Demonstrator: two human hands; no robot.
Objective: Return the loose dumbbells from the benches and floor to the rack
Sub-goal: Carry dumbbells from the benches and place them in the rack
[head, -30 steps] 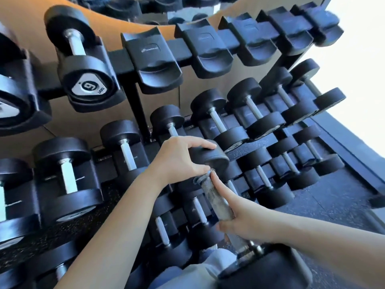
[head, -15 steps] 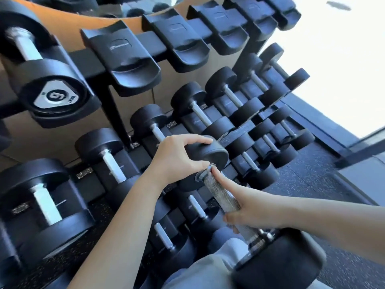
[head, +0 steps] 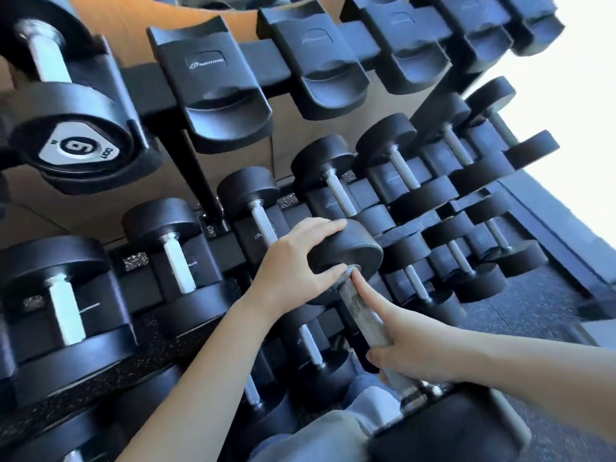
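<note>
Upper middle to upper right, the top-row cradles [head: 213, 95] stand open, with room to come in from the front. Upper left, the dumbbell marked 9 [head: 66, 128] fills its cradle. The rack post [head: 196, 181] cuts down left of centre. Mid-frame, the middle-row dumbbells [head: 340, 195] sit packed side by side with only narrow gaps, and the loose dumbbell [head: 346, 251] crosses in front of them. Lower right, the floor [head: 520, 315] lies open.

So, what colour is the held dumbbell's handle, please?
The handle is knurled silver metal; head view.
</note>
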